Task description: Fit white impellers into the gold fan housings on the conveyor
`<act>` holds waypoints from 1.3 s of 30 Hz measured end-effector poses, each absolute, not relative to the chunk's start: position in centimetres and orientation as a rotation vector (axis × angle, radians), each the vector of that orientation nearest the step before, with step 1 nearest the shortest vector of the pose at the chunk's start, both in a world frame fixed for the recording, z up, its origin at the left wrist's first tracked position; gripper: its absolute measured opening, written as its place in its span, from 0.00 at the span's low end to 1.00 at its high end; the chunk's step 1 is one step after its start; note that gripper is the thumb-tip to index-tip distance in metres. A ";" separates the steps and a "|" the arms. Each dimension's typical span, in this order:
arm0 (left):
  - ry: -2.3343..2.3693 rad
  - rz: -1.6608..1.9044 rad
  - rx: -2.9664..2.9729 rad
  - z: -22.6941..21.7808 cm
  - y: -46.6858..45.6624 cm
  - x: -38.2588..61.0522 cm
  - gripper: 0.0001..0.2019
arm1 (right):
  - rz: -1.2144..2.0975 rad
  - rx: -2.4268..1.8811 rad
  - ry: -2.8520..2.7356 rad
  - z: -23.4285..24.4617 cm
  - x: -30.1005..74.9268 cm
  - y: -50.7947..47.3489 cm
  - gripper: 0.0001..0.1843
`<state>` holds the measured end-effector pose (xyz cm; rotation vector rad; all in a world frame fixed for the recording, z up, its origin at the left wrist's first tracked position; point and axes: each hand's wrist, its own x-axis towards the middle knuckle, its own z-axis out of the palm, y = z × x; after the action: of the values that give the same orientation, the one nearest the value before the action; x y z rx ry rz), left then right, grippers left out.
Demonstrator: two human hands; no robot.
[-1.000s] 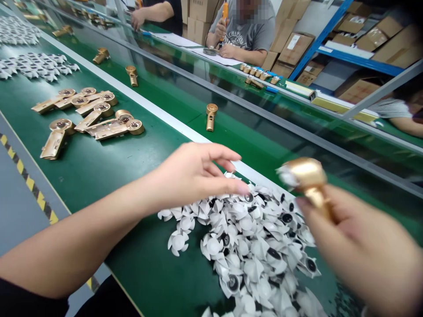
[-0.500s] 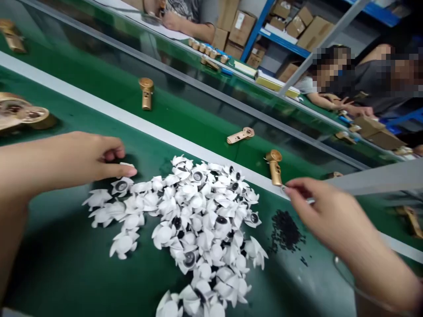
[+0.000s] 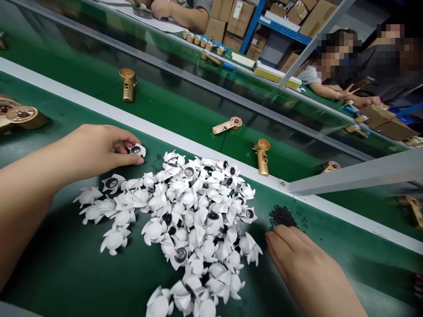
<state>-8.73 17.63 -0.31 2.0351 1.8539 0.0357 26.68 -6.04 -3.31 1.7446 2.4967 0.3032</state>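
Between the thumb and fingers of my left hand is a white fan blade, its dark round hub facing up. A heap of similar white fan blades spreads over the green table right of that hand, some showing black hubs. My right hand reaches down, fingers bent and held together, at the near edge of a pile of tiny black parts. Its fingertips are mostly hidden, so whatever they may pinch does not show.
Gold handheld fan bodies lie along the green belt beyond a white strip, another gold one near the middle. Larger gold pieces sit at far left. A grey metal post slants in from the right. Co-workers sit opposite.
My left hand has risen slightly and moved right, now with a fan blade showing in its fingers. My right hand has come down from beside the white strip to the black parts.
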 end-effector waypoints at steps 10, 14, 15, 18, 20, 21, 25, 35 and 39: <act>1.375 0.872 2.165 -0.8 13.8 -6.3 0.12 | 0.053 1.964 2.482 -0.5 25.0 -0.6 0.09; 1.267 0.623 2.398 -1.5 15.2 -7.2 0.16 | -0.140 2.173 2.691 3.4 22.1 3.3 0.08; 1.264 0.567 2.400 -1.5 15.8 -7.6 0.17 | -0.168 2.175 2.749 4.2 21.4 4.1 0.08; 1.156 0.386 2.450 -1.4 17.8 -8.5 0.27 | -0.235 2.198 2.843 5.5 19.6 5.9 0.08; 0.975 0.221 2.508 -1.5 19.3 -8.5 0.32 | -0.331 2.227 2.851 5.4 18.8 6.4 0.08; 0.887 0.145 2.525 -1.6 20.0 -8.4 0.33 | -0.409 2.234 2.842 5.0 18.4 6.5 0.08; 0.804 0.021 2.534 -1.7 21.3 -7.7 0.20 | -0.778 2.279 2.776 3.4 17.4 6.3 0.08; 0.416 0.807 1.152 0.9 11.4 -4.2 0.17 | -0.516 2.276 3.151 2.5 15.4 5.6 0.07; 0.376 0.728 0.999 0.6 10.6 -3.6 0.18 | -0.228 2.221 3.172 2.7 14.9 4.8 0.05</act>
<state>-3.64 10.61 0.56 0.9994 0.3757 0.7282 14.89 4.76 2.73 2.2213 3.1715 -0.2277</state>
